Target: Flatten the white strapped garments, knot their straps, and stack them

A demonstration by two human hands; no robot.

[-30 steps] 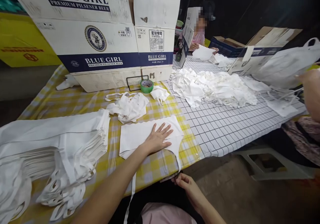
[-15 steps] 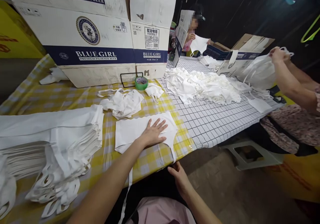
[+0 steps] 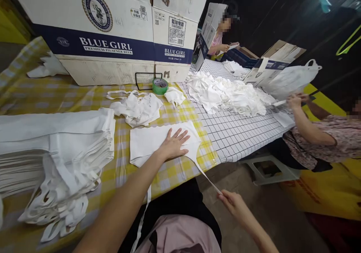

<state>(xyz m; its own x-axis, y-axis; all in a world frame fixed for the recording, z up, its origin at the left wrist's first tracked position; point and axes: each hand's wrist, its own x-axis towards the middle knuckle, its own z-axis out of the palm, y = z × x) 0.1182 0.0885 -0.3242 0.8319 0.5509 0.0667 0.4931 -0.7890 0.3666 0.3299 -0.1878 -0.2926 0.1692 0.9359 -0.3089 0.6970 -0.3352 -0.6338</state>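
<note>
Lettering on the carton (image 3: 121, 31) reads "BLUE GIRL PREMIUM PILSENER BEER", its top cut off; left hand (image 3: 174, 144) spread flat on white cloth (image 3: 146, 142); right hand (image 3: 235, 204) pinching its strap (image 3: 208, 179).

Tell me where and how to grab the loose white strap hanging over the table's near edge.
Probably pinch the strap just below the table edge, coming from the right: it hangs narrow and uncovered there, with the left forearm blocking its left and top.
</note>
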